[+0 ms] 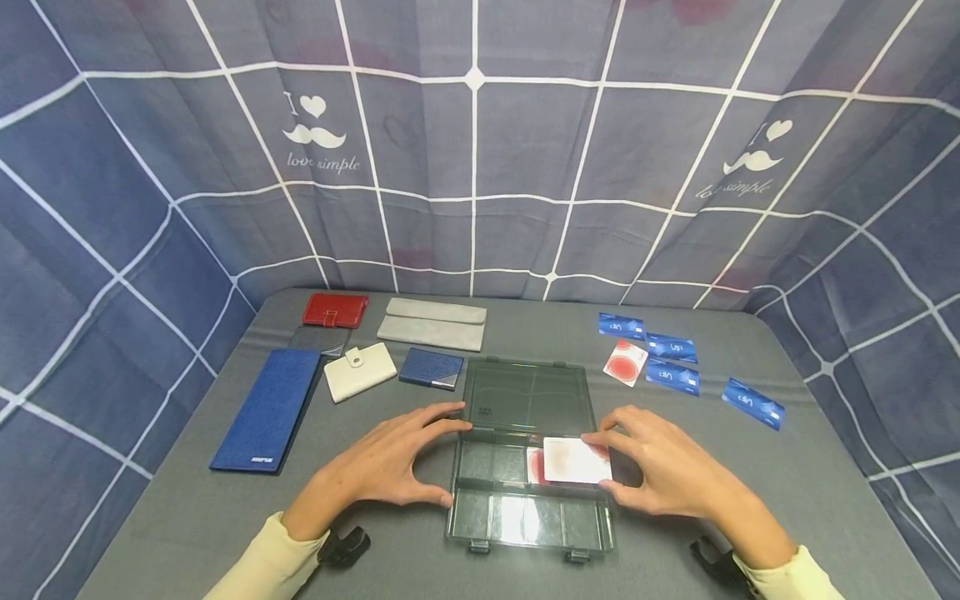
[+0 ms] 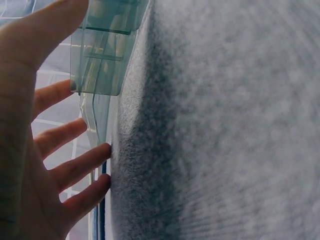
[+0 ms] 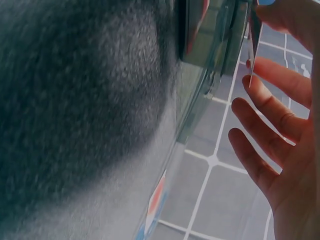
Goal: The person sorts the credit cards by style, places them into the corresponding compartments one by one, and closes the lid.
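Note:
A see-through grey-green compartment box [image 1: 471, 517] lies with its lid [image 1: 528, 396] laid back. My left hand [image 1: 390, 458] is at its left side, fingers spread and thumb near the edge. In the left wrist view, the thumb and a fingertip of that hand [image 2: 55, 165] reach the box's corner [image 2: 102, 60]. My right hand [image 1: 667, 462] pinches a white-and-pink card [image 1: 576, 461] between thumb and fingers, above the right middle compartments. From the right wrist, the card [image 3: 253, 45] appears edge-on. Partly hidden under it, a red-and-white card [image 1: 534, 467] lies inside the box.
At right lie several blue VIP cards [image 1: 672, 377] and a red-and-white card [image 1: 626, 363]. On the left are a long blue folder [image 1: 266, 412], a cream wallet [image 1: 360, 372], a blue card case [image 1: 431, 368], a red wallet [image 1: 335, 310], a grey wallet [image 1: 433, 325] and a dark holder [image 1: 318, 339].

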{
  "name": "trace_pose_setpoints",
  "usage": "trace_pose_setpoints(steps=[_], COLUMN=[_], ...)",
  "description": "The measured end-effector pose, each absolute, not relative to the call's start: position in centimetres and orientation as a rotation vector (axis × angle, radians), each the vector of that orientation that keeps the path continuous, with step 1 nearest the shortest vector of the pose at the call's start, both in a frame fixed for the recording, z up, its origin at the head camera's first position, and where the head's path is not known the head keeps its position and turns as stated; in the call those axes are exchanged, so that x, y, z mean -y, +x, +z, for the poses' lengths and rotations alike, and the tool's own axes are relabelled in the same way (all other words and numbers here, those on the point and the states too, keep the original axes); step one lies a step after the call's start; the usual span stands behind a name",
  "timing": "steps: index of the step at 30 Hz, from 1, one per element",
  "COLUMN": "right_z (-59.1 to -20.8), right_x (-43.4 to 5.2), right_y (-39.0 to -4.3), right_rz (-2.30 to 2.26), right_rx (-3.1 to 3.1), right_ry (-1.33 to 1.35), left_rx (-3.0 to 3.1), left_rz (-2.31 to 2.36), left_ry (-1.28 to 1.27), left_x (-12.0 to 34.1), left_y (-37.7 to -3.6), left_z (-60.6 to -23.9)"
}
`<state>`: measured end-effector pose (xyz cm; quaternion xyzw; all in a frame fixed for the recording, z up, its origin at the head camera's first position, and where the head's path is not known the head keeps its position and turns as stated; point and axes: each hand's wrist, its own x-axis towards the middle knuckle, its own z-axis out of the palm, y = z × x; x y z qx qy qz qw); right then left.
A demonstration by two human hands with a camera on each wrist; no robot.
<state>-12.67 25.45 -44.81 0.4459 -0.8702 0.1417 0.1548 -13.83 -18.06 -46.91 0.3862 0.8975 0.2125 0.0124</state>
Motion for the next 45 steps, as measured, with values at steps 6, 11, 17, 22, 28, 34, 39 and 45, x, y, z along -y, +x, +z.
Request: trace_pose_setpoints(steps=[6,11,17,22,28,34,39,45], right_z=[-45.1,-45.2,-45.2,-45.0,-44.8,-44.9,-45.0,-45.2], right_x=[-24.6,-24.3,-24.2,-24.1,-24.0,-24.0,-23.9,-24.1], right_y=[-12.5,-12.6,-13.0,-13.2,-13.2,-13.2,-13.2,-13.3], right_rz=[0.371,0.362,0.349,0.361,0.343,0.344,0.386,0.404], right_rx=[2.49,2.495,2.494,2.473,2.44,2.44,2.45,2.456], right_ry=[1.305,1.309,1.331,1.385,1.416,1.414,1.409,1.406], left_rx=[-2.795,-2.793,-2.79,-2.788,-2.788,-2.784,-2.79,-2.802], left_rz=[0.661,0.663,0.664,0.664,0.667,0.674,0.672,0.667], left_ry=[1.195,1.193,1.192,1.196,1.198,1.195,1.207,1.224], left_x=[18.1,18.1,18.1,18.1,18.1,18.1,18.1,18.1], left_y=[-13.8,-13.7,-13.8,-13.8,-13.9,-13.9,-13.9,-13.9], left_z=[-47.0,-47.0,-47.0,-47.0,-47.0,-46.9,-47.0,-47.1])
